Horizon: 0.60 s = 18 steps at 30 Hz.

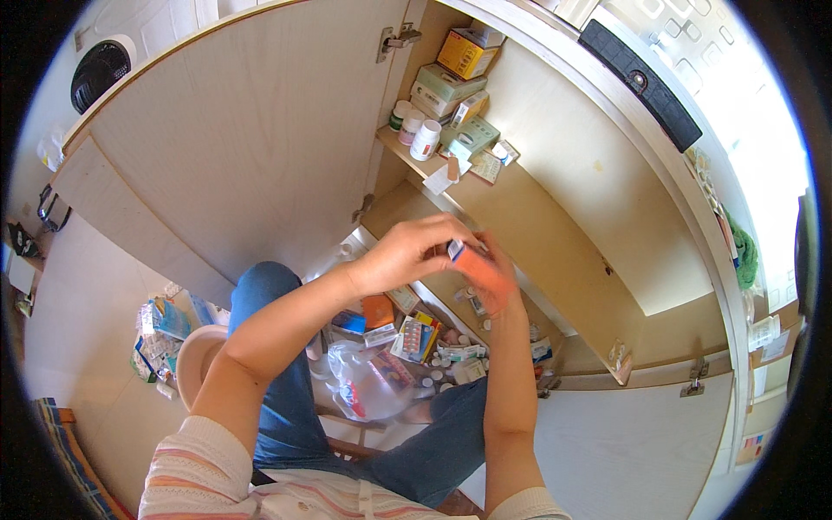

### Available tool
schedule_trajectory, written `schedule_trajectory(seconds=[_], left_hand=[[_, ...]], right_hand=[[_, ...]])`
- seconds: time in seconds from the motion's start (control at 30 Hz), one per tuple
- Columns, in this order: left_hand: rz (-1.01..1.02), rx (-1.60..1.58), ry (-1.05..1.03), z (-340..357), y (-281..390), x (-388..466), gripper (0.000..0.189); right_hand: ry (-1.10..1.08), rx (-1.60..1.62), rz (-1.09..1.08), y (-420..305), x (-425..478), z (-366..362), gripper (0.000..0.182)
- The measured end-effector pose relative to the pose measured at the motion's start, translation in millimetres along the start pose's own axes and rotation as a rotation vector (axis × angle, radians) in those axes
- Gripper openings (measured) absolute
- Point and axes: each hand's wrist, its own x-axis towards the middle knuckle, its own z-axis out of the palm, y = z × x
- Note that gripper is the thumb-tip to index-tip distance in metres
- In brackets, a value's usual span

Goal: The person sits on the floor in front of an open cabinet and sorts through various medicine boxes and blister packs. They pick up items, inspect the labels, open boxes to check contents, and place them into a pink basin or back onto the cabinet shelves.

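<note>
Both my hands meet in front of the open cabinet around a small orange carton (480,268), slightly blurred. My left hand (416,250) grips its near-left end between thumb and fingers, by a white and dark blue end. My right hand (504,279) is wrapped around the carton from behind and the right; some of its fingers are hidden. Behind them is the cabinet's upper shelf (552,227). White bottles (426,140), a pale green box (473,135) and a yellow box (467,54) stand at its left end.
Below my hands lie medicine boxes, a blister pack (412,337), small bottles and a clear plastic bag (354,374). Cabinet doors stand open at left (260,143) and right (637,435). A pale round tub (195,364) and a heap of packaging (159,331) are by my left leg.
</note>
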Motion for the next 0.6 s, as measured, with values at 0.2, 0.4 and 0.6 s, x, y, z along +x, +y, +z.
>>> schedule_trajectory(seconds=[0.2,0.4,0.6], left_hand=[[-0.225,-0.111,0.279,-0.9,-8.4,4.5,0.026],[-0.185,-0.170,0.260,1.9,-12.5,5.7,0.031],[-0.142,-0.075,0.316,6.7,-16.3,7.2,0.035]], right_hand=[[0.037,-0.502,-0.817,4.4,-10.3,-4.5,0.038],[0.083,-0.824,-1.223,11.4,-18.6,15.5,0.047],[0.089,-0.749,-1.237,11.6,-13.0,14.0,0.042]])
